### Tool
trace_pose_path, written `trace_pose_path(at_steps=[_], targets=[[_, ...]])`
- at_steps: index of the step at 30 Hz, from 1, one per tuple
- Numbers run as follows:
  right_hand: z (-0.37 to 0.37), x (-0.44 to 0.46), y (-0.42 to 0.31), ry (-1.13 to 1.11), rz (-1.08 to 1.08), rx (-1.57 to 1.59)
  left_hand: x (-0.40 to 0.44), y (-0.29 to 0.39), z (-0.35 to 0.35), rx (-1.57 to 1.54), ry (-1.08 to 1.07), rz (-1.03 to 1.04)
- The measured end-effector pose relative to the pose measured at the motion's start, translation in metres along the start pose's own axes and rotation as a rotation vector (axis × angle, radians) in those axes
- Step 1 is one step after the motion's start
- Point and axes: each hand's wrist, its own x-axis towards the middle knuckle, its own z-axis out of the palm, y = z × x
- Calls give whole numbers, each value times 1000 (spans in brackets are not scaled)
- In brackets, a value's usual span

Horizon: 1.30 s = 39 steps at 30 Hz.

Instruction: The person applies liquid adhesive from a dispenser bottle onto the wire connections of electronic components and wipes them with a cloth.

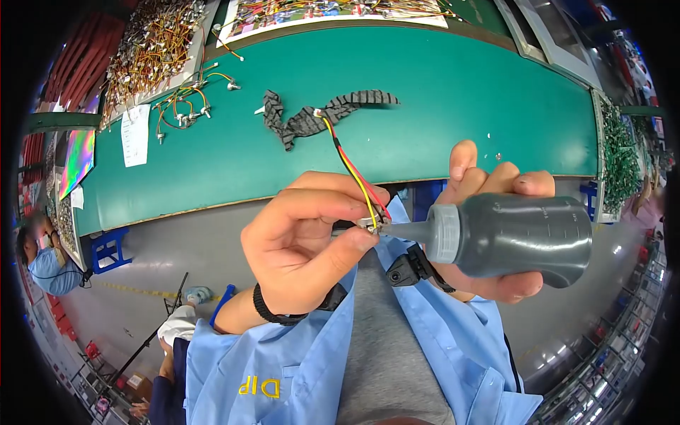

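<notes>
My left hand (304, 234) pinches a small metal component (371, 225) between thumb and fingers. Red, yellow and black wires (348, 164) run up from it to a white connector (318, 113), which lies over a strip of grey-and-black striped cloth (304, 124) on the green table. My right hand (496, 180) is wrapped around a dark squeeze bottle (528, 237) held on its side. Its tapered nozzle (407, 231) points left, and the tip meets or nearly touches the component; the exact contact is too small to tell.
The green table mat (439, 85) ends just beyond my hands. Loose wired parts (185, 106) and a paper slip (134, 134) lie at left. Heaped wired parts (159, 49) fill a tray behind them. Green parts (618, 163) fill a bin at right. Another person (55, 262) sits far left.
</notes>
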Motion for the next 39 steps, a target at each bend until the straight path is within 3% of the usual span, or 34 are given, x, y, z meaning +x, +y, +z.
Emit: trace_pose_path(at_steps=[5, 8, 14, 17, 22, 26, 39], targets=[[-6, 5, -5, -168, 47, 9, 0, -1, 1, 124, 6, 11], [-2, 8, -4, -162, 23, -18, 1, 1, 0, 10, 3, -17], [4, 6, -1, -75, -45, -39, 3, 2, 0, 92, 1, -7], [-7, 7, -3, -191, 19, -59, 4, 1, -2, 181, -13, 28], [-2, 5, -4, -137, -7, -113, 4, 3, -3, 229, -26, 32], [-5, 7, -5, -219, -12, -122, 5, 3, -4, 259, -36, 48], [2, 2, 1, 21, -96, -75, 2, 1, 0, 103, 26, 10]])
